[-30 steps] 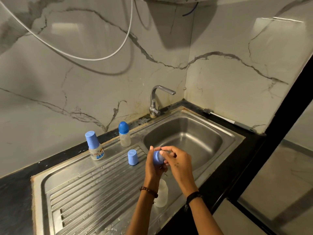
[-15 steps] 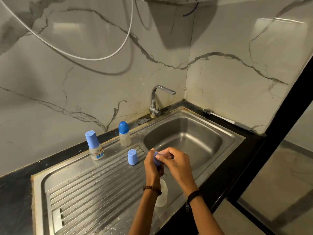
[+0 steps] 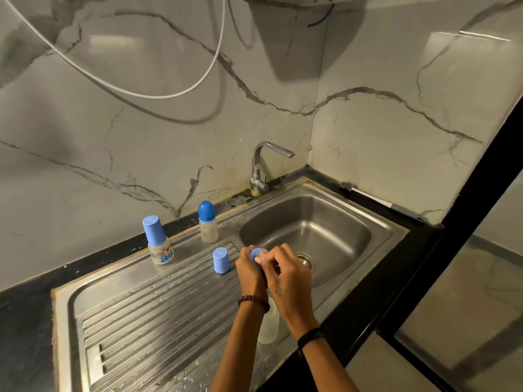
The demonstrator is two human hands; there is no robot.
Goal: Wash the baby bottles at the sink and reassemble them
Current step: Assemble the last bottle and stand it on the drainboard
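My left hand grips a small blue ring-shaped bottle part over the drainboard edge beside the basin. My right hand pinches the same part from the right with its fingertips. Below my wrists a clear bottle body stands open on the drainboard, partly hidden by my arms. A loose blue cap stands left of my hands. Farther back stand a printed bottle with a blue cap and a plain bottle with a rounded blue cap.
The steel sink basin with its drain lies to the right, the tap behind it, no water running. A bottle brush lies on the black counter at the back right. The ribbed drainboard stretches left.
Both hands have stayed over the drainboard edge, turning the blue part between them; its round ringed face now points up. The bottles and loose cap have not moved.
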